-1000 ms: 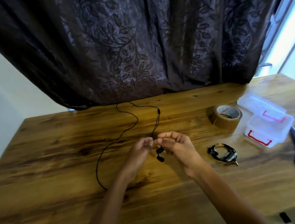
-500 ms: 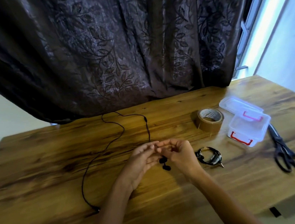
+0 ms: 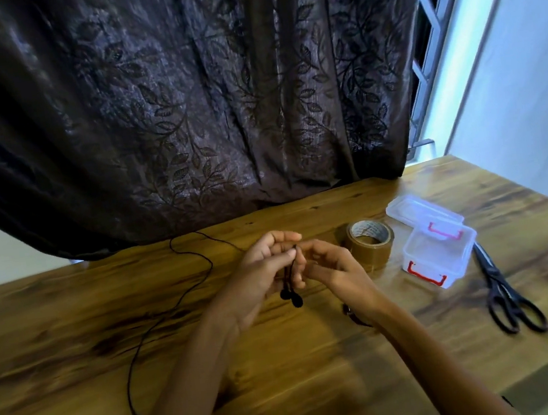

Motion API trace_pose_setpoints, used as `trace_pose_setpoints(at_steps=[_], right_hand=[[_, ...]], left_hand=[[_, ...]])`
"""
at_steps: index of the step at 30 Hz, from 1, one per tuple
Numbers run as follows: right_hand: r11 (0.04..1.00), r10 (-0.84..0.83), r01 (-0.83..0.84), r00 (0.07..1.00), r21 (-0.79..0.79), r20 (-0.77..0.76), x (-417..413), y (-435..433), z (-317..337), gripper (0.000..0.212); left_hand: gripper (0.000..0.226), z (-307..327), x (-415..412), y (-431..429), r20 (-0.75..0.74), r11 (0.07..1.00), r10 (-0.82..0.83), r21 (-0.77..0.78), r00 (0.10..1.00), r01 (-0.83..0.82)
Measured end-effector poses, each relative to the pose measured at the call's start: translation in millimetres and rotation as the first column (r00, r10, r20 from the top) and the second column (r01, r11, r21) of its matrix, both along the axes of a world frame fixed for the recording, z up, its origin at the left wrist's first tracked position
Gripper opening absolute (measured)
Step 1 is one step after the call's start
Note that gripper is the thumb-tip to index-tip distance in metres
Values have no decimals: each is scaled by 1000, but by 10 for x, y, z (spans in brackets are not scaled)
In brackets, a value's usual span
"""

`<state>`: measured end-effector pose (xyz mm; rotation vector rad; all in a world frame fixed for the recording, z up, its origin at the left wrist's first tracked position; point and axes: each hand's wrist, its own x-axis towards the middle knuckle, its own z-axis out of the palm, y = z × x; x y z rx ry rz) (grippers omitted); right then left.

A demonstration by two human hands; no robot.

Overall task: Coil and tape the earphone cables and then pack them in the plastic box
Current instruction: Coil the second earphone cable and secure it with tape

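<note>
A black earphone cable (image 3: 162, 319) trails in a long loop over the wooden table (image 3: 76, 352) to the left. My left hand (image 3: 260, 278) and my right hand (image 3: 328, 266) meet above the table's middle and pinch the cable's upper part between their fingertips. Two black earbuds (image 3: 291, 297) dangle below the hands. A second, coiled earphone (image 3: 353, 315) lies mostly hidden under my right wrist. The clear plastic box (image 3: 439, 256) with red clasps stands open at the right, its lid (image 3: 418, 212) behind it. A brown tape roll (image 3: 370, 243) sits beside the box.
Black scissors (image 3: 508, 296) lie to the right of the box near the table's right edge. A dark patterned curtain (image 3: 183, 97) hangs down to the table's far edge. A window frame (image 3: 430, 33) shows at the upper right.
The camera has tilted up and turned, so the table sits lower in view. My hands have lifted the cable, and the earbuds now hang clear of the table. My right wrist covers the coiled earphone.
</note>
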<state>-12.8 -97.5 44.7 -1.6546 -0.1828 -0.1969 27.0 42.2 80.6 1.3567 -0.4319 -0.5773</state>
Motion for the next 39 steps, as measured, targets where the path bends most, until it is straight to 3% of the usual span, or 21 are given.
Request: trace_pose_setpoints(at_steps=[4, 6, 9, 11, 15, 19, 24, 28, 32, 35, 39], right_hand=[[990, -127, 123, 990, 70, 58, 71, -147, 81, 12], [977, -207, 200, 974, 80, 93, 111, -230, 178, 10], [961, -265, 275, 943, -27, 201, 161, -336, 367, 14], [921, -351, 384, 892, -66, 286, 198, -414, 485, 16], [834, -499, 551, 780, -34, 377, 218, -609, 716, 7], [810, -546, 586, 748, 10, 378, 258, -697, 829, 8], [825, -513, 564, 778, -45, 362, 267, -728, 782, 15], [825, -456, 539, 814, -174, 359, 223, -750, 729, 24], [757, -330, 504, 844, -416, 422, 110, -881, 652, 36], [636, -229, 461, 879, -619, 419, -10, -1023, 685, 42], [541, -209, 456, 887, -707, 412, -190, -1196, 830, 40]], left_hand=[[22, 136, 90, -24, 10, 999, 9, -44, 1000, -8], [23, 153, 140, -14, 53, 999, -6, 46, 999, 4], [24, 206, 187, -14, 153, 967, -116, 242, 981, 76], [29, 290, 199, -41, 198, 951, -156, 294, 968, 93], [32, 569, 184, -179, 137, 988, -124, 105, 983, 110], [28, 897, 176, -381, 125, 985, -109, -120, 986, 124], [24, 1266, 229, -742, 125, 934, -50, -346, 991, 91], [24, 1428, 277, -1007, 87, 897, -30, -437, 996, 66], [23, 1491, 318, -1171, 127, 918, 75, -396, 989, -18], [20, 1480, 362, -1194, 239, 953, 106, -301, 965, -30], [19, 1457, 389, -1173, 308, 970, 101, -241, 946, -25]])
